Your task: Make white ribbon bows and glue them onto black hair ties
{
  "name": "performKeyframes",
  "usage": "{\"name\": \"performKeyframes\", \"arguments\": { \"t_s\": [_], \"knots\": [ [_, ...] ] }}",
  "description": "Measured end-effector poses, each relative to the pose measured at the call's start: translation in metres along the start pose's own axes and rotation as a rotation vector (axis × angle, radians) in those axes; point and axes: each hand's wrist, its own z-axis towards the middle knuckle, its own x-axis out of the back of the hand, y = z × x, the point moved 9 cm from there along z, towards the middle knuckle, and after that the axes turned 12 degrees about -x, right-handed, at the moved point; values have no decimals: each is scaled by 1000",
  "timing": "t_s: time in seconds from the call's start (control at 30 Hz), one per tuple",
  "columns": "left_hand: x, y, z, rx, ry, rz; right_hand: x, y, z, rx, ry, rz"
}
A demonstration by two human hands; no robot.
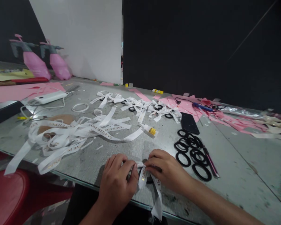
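Observation:
Near the table's front edge, my left hand point(119, 179) and my right hand point(165, 167) are both closed on a white printed ribbon point(157, 190). The ribbon is looped or knotted at a black ring point(150, 178), which is mostly hidden by the fingers and ribbon. One ribbon tail hangs over the table edge, its end frayed. To the right lies a pile of black rings point(201, 172). Left of my hands spreads a tangle of loose white lettered ribbon point(67, 137). Behind them is a small glue bottle point(150, 129) with a yellow label.
Several black rings tied with white bows point(141, 109) lie farther back. A black phone point(189, 122) and a thin pen-like stick point(211, 162) lie by the rings. Pink sheets point(173, 101), a blue-handled tool point(202, 107), pink spray bottles point(36, 64) and a red stool point(8, 193) surround the work area.

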Motion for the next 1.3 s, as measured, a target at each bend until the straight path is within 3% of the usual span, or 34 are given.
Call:
{"name": "performKeyframes", "arguments": {
  "t_s": [0.23,0.57,0.83,1.1,1.3],
  "knots": [
    [2,1,-2,-19,35,-29,1,0,0,4,41,-40],
    [3,1,0,-16,30,-36,0,-5,0,5,-21,-17],
    [2,0,-1,-20,30,-54,-10,-17,1,41,-138,-265],
    [5,-3,-3,-3,61,-99,-2,-11,4,84,-4,-430],
    [6,-4,-4,5,73,-159,26,-5,20,69,150,-449]
  ]
}}
